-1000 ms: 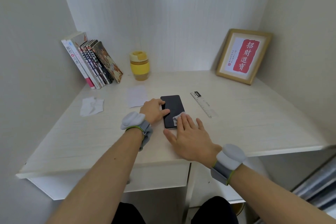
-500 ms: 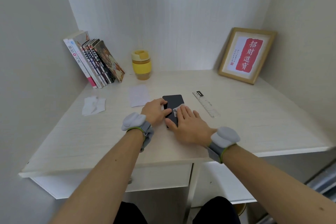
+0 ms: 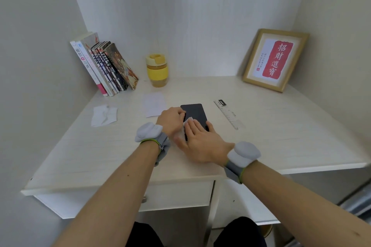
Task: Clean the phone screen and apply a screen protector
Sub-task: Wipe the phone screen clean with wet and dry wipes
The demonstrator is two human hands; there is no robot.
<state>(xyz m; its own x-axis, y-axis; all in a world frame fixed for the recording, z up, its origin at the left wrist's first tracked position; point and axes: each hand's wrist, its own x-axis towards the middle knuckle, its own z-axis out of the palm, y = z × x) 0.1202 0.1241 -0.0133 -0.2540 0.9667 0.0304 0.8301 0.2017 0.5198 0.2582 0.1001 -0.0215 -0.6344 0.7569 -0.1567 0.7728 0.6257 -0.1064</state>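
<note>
Phone (image 3: 194, 112) lies flat near the middle of the tabletop (image 3: 281, 126), screen up. Left hand (image 3: 170, 120) steadies its left edge, fingers curled against it. Right hand (image 3: 200, 140) presses a small white wipe (image 3: 187, 123) onto the glass, fingers flat and close together. Wiping well probably means even, overlapping strokes while the phone stays pinned. The phone's near end and most of the wipe are hidden under the right hand.

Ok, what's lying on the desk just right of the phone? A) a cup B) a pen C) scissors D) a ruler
D: a clear ruler lies flat on the desk just right of the phone; the yellow cup stands at the back.
</note>
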